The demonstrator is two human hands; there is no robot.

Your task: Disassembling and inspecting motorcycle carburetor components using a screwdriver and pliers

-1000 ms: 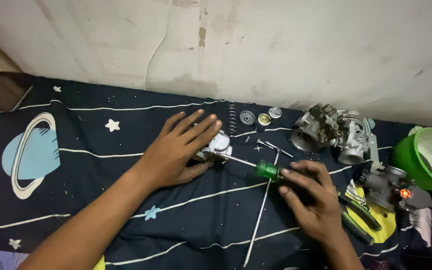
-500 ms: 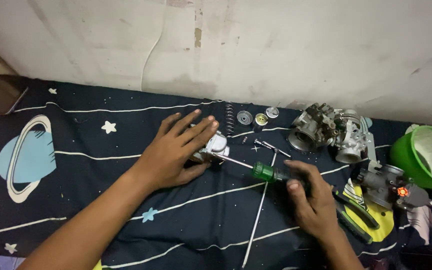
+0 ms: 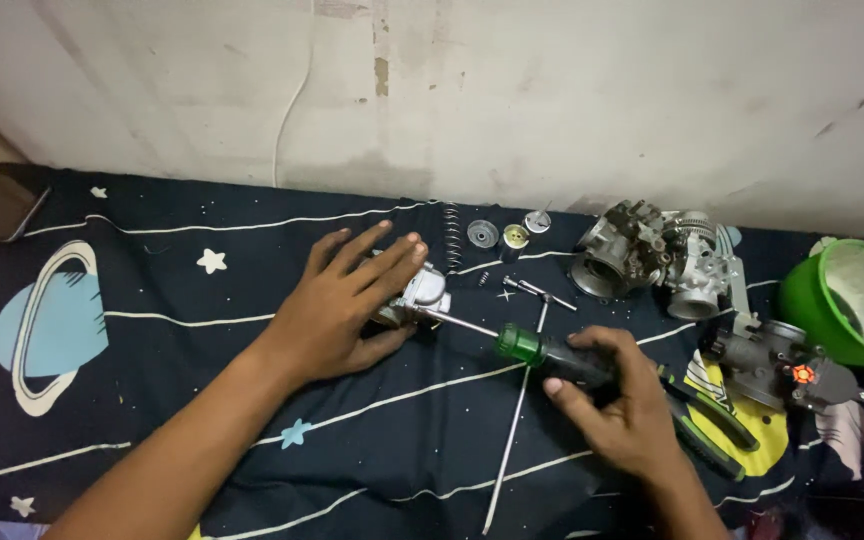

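My left hand [image 3: 347, 300] lies flat over a small silver metal part [image 3: 424, 293] and presses it onto the dark space-patterned cloth [image 3: 152, 330]. My right hand [image 3: 624, 405] grips a screwdriver [image 3: 540, 350] with a green collar and black handle. Its thin shaft runs left and its tip touches the silver part beside my left fingers.
A grey carburetor body [image 3: 652, 260] lies at the back right, with another dark metal assembly [image 3: 772, 355] and a green bowl [image 3: 852, 300] further right. A spring [image 3: 452, 235], small round discs [image 3: 500, 236], loose screws [image 3: 537, 292] and green-handled pliers [image 3: 707, 430] lie nearby. A wall [image 3: 552, 90] bounds the far side.
Both hands stay in place on the silver part and the screwdriver; my right hand's grip on the handle shifts slightly. The view drifts a little.
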